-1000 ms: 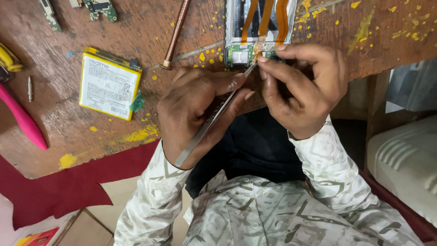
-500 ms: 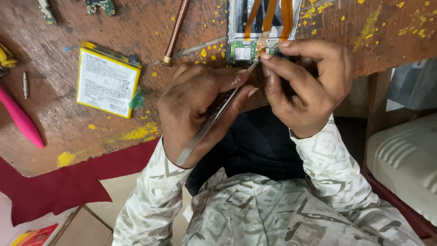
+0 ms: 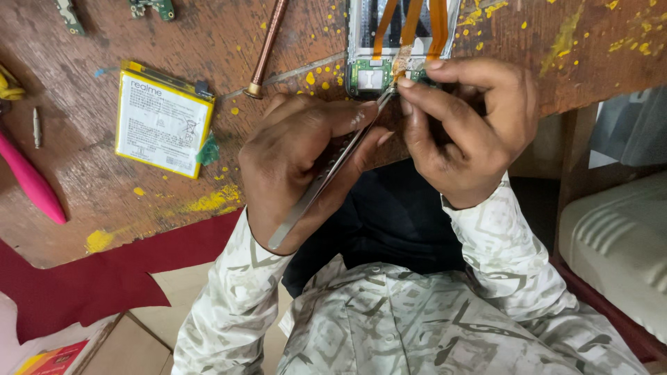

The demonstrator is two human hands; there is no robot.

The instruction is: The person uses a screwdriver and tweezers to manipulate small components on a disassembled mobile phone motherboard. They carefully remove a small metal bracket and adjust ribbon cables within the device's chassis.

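An opened phone [image 3: 399, 35] lies at the near edge of a worn wooden bench [image 3: 139, 208], showing orange flex cables and a small green board at its lower end. My left hand [image 3: 299, 160] grips long metal tweezers [image 3: 326, 173], whose tips reach the board by the cables. My right hand [image 3: 472, 125] rests against the phone's lower end, thumb and forefinger pinching at the flex cable next to the tweezer tips.
A flat yellow-edged white battery [image 3: 163, 118] lies left of my hands. A copper rod [image 3: 267, 42], small green circuit boards [image 3: 153, 7], a pink tool [image 3: 31, 184] and a small screwdriver bit [image 3: 36, 125] sit on the bench. A white cushioned seat [image 3: 618, 250] stands at right.
The hands and phone have stayed together while the view shifted slightly. My right fingers have moved a little higher onto the flex cable; the tweezers remain at the board.
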